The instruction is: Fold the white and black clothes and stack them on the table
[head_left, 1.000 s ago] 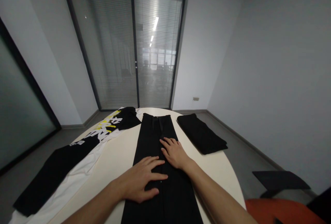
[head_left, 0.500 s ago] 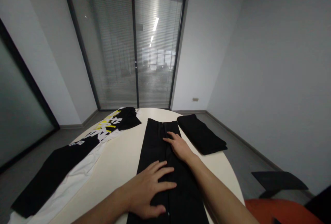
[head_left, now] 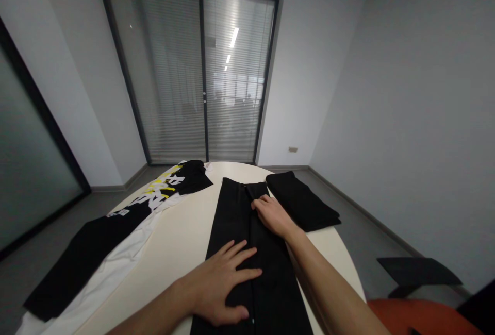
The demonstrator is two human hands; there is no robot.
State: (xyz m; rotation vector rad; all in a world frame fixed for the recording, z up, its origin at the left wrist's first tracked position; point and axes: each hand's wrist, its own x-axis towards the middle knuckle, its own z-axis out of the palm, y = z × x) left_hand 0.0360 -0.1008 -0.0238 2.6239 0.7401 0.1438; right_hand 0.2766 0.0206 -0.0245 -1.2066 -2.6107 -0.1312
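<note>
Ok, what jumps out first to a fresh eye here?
The black trousers lying lengthwise down the middle of the pale table, both hands on them. Then the black shirt with white-and-yellow print on the left, and the orange seat at lower right.

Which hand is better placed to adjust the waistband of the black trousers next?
Probably the right hand: its fingers are at the black trousers near the waistband, while the left hand lies spread lower down.

Shirt (head_left: 112, 234) L, trousers (head_left: 230, 216) mid, garment (head_left: 303, 201) R
</note>
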